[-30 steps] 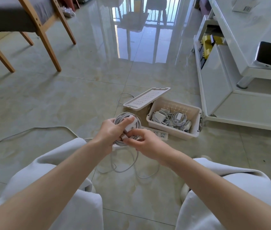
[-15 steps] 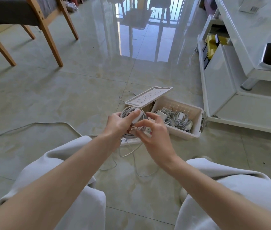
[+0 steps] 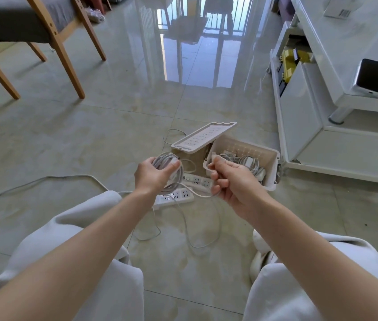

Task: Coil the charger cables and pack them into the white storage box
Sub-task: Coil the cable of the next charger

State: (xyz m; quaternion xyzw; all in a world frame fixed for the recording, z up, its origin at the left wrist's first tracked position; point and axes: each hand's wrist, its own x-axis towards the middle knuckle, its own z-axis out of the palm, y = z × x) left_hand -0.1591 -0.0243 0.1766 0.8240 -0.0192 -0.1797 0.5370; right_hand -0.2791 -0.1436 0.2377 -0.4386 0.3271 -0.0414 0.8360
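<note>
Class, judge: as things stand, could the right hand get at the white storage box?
Probably yes. The right hand hovers beside the white storage box, whose lid leans aside, leaving the top open. It pinches the cable, though, so it isn't free.

Forearms outstretched; left hand (image 3: 153,176) grips cable coil (image 3: 163,158); right hand (image 3: 235,184) pinches loose cable (image 3: 200,195).

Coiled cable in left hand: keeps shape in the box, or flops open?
Likely floppy: the loose tail sags in slack loops to the floor. The coiled cable probably springs loose once the left hand lets go; only its thumb pins the turns, no tie visible. Seems light, held one-handed.
</note>
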